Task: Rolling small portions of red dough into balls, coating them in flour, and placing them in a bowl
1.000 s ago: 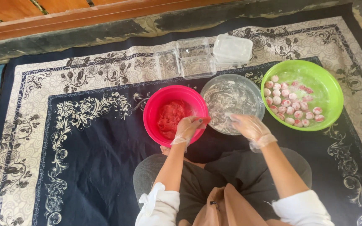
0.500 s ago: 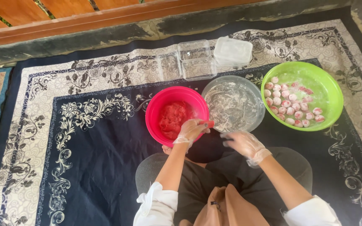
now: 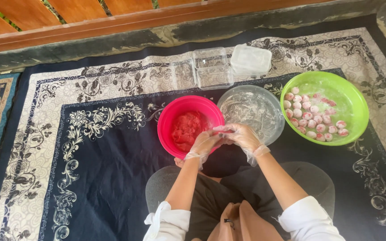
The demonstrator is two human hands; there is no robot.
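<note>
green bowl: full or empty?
Partly filled: the green bowl holds pinkish-white balls over its near-left part; the rest shows bare.

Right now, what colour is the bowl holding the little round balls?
Bright green bowl, seen in the head view; the balls are pinkish-white.

Both gloved hands meet over the near rim of the pink bowl (image 3: 168, 129), the left hand (image 3: 204, 143) and right hand (image 3: 242, 136) touching fingertip to fingertip. The round pink bowl sits upright on the dark patterned rug, holding a lumpy mound of red dough (image 3: 186, 130). Whatever the fingers pinch between them is too small to tell.
</note>
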